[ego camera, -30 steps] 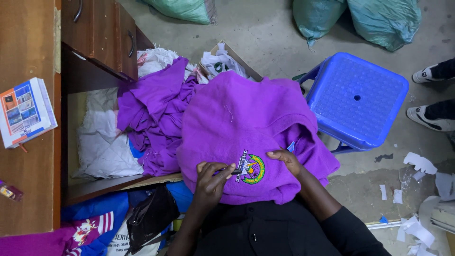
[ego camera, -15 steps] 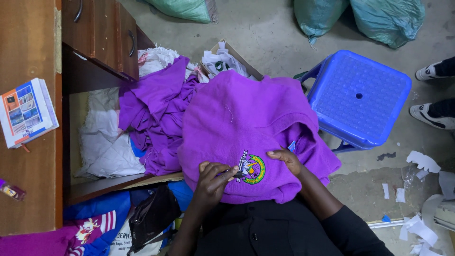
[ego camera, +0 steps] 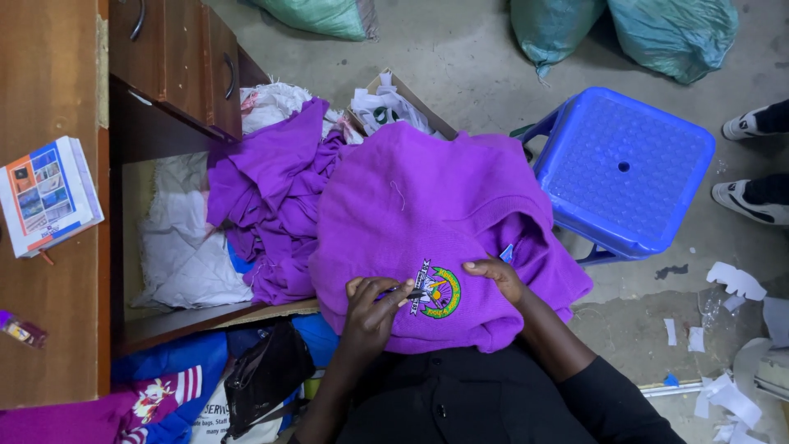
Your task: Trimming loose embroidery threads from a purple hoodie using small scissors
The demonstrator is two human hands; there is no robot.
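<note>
On the lap, left hand [ego camera: 374, 306] pinched a small tool at the purple sweater [ego camera: 419, 222] emblem [ego camera: 440, 292], right hand [ego camera: 497, 275] pressed flat beside it; trimming stage, next needing steady fine work.

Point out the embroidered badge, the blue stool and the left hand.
embroidered badge [ego camera: 442, 293], head view, on its green ring.
blue stool [ego camera: 626, 168], head view, on the seat's middle.
left hand [ego camera: 371, 312], head view, on the back of the hand.

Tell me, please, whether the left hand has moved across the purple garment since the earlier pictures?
No. The left hand stays just left of the embroidered badge on the purple garment, as before, its fingers at the badge's edge.
</note>
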